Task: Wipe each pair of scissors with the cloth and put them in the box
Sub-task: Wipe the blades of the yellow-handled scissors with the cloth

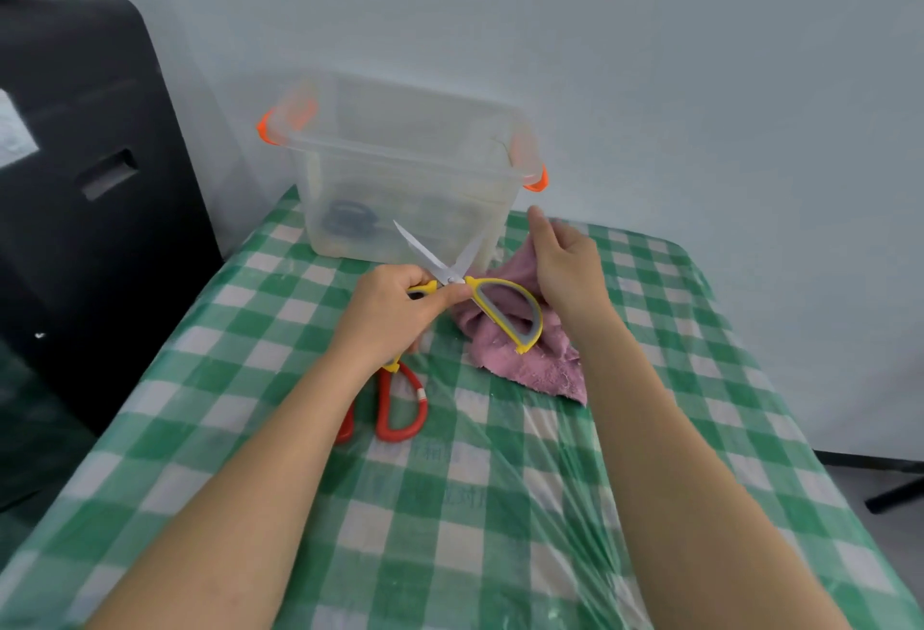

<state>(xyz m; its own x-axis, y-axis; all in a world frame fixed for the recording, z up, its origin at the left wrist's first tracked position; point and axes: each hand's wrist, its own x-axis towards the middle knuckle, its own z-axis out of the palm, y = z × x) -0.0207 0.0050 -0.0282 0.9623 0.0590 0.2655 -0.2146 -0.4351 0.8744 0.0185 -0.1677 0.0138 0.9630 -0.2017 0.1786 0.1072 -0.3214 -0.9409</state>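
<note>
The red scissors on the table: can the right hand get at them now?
Probably not easily: the left forearm lies over the red scissors, and the right hand holds the pink cloth.

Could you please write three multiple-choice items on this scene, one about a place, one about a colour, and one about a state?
1. Where do the red-handled scissors lie?
A. inside the box
B. on the checked tablecloth, near the left forearm
C. on top of the cloth

2. What colour is the cloth?
A. pink
B. blue
C. white

3. How are the blades of the yellow-and-grey scissors?
A. shut
B. spread open
C. wrapped in the cloth

Answers:
1 B: they rest on the tablecloth, in front of the clear box.
2 A: it shows pink under the right hand.
3 B: the two blades fork apart above the left hand, which holds one handle.
</note>
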